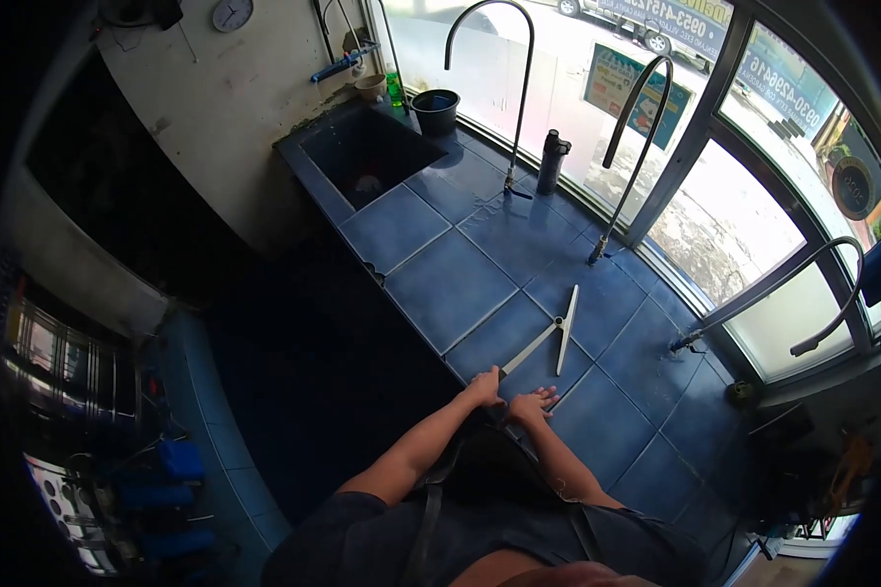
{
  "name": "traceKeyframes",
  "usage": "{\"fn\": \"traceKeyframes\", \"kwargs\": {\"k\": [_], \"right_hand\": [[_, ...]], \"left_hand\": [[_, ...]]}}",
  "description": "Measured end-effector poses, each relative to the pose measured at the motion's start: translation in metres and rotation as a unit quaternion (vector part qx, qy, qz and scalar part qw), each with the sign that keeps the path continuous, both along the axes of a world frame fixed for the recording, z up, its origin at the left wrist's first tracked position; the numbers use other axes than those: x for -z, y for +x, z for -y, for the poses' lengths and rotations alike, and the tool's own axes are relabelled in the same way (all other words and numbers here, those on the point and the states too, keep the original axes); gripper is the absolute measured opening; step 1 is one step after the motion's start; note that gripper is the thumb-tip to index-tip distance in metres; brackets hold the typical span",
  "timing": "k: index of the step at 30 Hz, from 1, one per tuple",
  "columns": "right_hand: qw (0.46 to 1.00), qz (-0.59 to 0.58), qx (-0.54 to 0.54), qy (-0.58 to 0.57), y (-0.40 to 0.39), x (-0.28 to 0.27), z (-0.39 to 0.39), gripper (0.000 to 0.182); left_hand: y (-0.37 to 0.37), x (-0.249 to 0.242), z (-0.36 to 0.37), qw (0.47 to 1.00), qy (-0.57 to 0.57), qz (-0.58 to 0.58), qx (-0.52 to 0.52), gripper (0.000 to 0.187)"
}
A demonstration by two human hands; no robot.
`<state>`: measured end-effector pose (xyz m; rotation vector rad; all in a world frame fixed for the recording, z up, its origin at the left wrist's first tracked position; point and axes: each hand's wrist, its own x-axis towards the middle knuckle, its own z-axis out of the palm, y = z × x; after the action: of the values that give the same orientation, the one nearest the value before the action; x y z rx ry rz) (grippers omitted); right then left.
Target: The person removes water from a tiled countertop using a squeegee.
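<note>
A squeegee [534, 350] with a long pale handle and a crosswise blade lies over the blue tiled counter [450, 279]. My left hand [485, 387] is closed around the dark end of its handle, at the counter's front edge. Just to the right, my right hand [533, 403] rests on the tiles with its fingers spread and nothing visible in it. The blade points away from me, beyond both hands.
A dark sink basin [367, 157] is at the far left of the counter, beside a black bucket [435, 112]. Curved faucets [531, 98] rise along the window side, with a dark bottle [552, 164] between two of them.
</note>
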<state>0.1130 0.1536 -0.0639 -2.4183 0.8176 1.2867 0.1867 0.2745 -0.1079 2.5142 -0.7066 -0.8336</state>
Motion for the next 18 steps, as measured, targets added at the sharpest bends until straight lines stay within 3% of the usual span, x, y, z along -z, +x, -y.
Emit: {"fn": "traceKeyframes", "kwargs": {"k": [3, 8, 9, 16, 18], "right_hand": [[1.0, 0.005, -0.011, 0.017, -0.002, -0.014, -0.003, 0.122], [0.999, -0.032, -0.003, -0.039, 0.004, 0.002, -0.007, 0.133], [0.999, -0.031, 0.003, -0.038, 0.002, 0.008, -0.007, 0.133], [0.999, -0.006, -0.001, -0.05, -0.004, 0.007, -0.008, 0.145], [0.999, -0.008, 0.0, -0.045, -0.001, 0.012, -0.008, 0.145]], "left_hand": [[0.002, -0.004, -0.011, 0.998, -0.045, -0.029, 0.017, 0.085], [0.016, 0.011, -0.033, 0.962, -0.152, -0.218, -0.061, 0.056], [0.016, 0.013, -0.038, 0.972, -0.141, -0.177, -0.058, 0.047], [0.045, -0.027, -0.082, 0.969, -0.117, -0.209, -0.068, 0.039], [0.057, -0.044, -0.098, 0.982, -0.122, -0.146, -0.016, 0.035]]}}
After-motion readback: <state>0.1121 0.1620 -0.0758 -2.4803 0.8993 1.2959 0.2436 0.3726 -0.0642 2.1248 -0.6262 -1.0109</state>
